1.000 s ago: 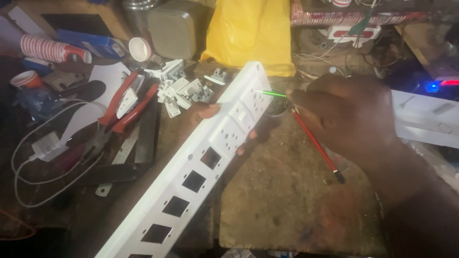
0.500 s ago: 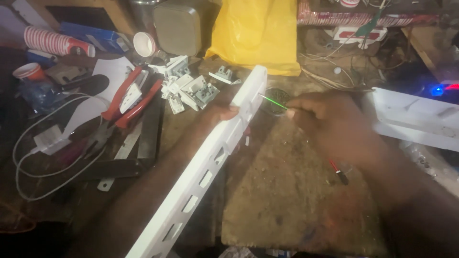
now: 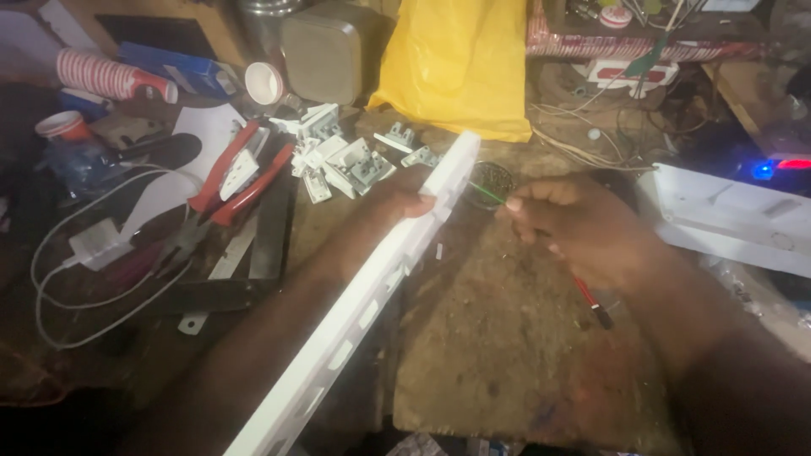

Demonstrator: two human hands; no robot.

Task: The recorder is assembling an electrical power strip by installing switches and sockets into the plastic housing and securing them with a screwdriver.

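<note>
Your left hand (image 3: 397, 203) is closed around the far end of a long white socket strip (image 3: 372, 291), which runs tilted on edge from the counter's middle toward its near edge. Your right hand (image 3: 583, 228) pinches a thin green wire (image 3: 486, 192) beside the strip's tip, with a red tool (image 3: 591, 300) tucked under the palm. Red pliers (image 3: 228, 190) and white socket parts (image 3: 338, 156) lie toward the far left of the worn counter (image 3: 498, 338); a yellow bag (image 3: 460, 63) stands at the far edge.

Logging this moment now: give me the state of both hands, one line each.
Left hand: closed on the long white socket strip housing, tilted on edge.
Right hand: closed on a red-handled screwdriver with a green tip.
</note>
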